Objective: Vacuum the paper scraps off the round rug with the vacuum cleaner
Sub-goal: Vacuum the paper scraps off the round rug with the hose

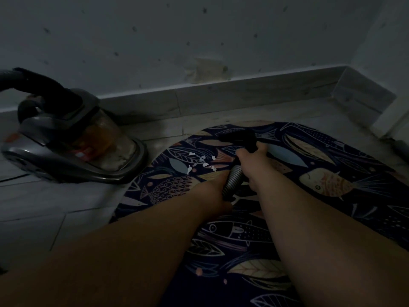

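A round dark rug point(309, 156) printed with fish and leaves lies on the tiled floor. Several small white paper scraps point(202, 161) sit on its far left part. The grey canister vacuum cleaner point(73, 140) stands on the floor left of the rug. My right hand point(252, 158) is shut on the black nozzle handle point(241, 138), whose tip rests on the rug just right of the scraps. My left hand point(218, 191) grips the ribbed grey hose point(232, 180) lower down, behind the nozzle.
A pale wall with a light skirting board point(221, 94) runs behind the rug and turns a corner at the right. A dark hose end point(13, 76) enters the vacuum's top at the far left. A small dark object point(400, 147) lies by the right wall.
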`<action>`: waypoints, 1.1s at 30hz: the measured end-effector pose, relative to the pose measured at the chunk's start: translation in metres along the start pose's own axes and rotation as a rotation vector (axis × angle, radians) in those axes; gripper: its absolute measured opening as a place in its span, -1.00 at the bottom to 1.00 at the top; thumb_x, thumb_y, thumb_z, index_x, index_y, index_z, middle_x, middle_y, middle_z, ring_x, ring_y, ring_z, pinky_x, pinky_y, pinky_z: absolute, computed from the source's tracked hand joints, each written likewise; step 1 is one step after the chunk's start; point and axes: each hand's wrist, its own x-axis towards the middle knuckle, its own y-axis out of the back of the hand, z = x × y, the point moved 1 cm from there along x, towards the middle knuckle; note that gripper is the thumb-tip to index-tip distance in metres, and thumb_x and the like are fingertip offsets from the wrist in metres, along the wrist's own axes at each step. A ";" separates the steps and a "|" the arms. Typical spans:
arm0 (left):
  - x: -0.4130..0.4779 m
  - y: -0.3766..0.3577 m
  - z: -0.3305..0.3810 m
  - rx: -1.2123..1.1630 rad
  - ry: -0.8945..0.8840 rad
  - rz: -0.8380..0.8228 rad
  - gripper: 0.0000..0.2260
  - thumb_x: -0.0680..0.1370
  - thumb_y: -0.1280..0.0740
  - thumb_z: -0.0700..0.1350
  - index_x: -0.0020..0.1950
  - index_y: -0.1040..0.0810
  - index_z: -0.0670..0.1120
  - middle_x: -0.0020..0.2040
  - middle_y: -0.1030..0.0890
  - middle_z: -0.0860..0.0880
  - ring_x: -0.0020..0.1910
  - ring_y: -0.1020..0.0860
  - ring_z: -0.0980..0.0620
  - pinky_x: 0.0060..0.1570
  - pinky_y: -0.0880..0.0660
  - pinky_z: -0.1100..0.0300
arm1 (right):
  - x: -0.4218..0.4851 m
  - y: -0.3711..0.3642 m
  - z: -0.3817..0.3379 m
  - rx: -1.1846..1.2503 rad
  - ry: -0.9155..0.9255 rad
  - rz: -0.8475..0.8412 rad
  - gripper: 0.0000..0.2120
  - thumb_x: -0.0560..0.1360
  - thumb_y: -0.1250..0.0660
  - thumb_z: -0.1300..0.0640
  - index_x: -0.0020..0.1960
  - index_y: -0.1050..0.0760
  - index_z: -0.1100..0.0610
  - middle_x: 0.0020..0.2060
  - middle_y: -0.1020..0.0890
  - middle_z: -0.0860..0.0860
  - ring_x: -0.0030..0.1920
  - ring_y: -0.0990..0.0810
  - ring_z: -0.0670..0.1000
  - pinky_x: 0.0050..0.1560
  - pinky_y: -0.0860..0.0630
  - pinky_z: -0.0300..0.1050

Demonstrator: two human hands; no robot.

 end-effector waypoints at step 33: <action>-0.097 0.011 0.003 0.156 -0.042 -0.169 -0.26 0.53 -0.32 -0.03 0.54 0.10 0.17 0.37 -0.41 -0.12 0.23 -0.49 -0.10 0.02 -0.40 0.25 | -0.104 0.007 0.020 0.056 -0.190 0.171 -0.40 0.61 -0.21 0.07 0.54 0.02 0.01 0.35 -0.37 0.23 0.23 -0.44 0.27 0.18 -0.46 0.10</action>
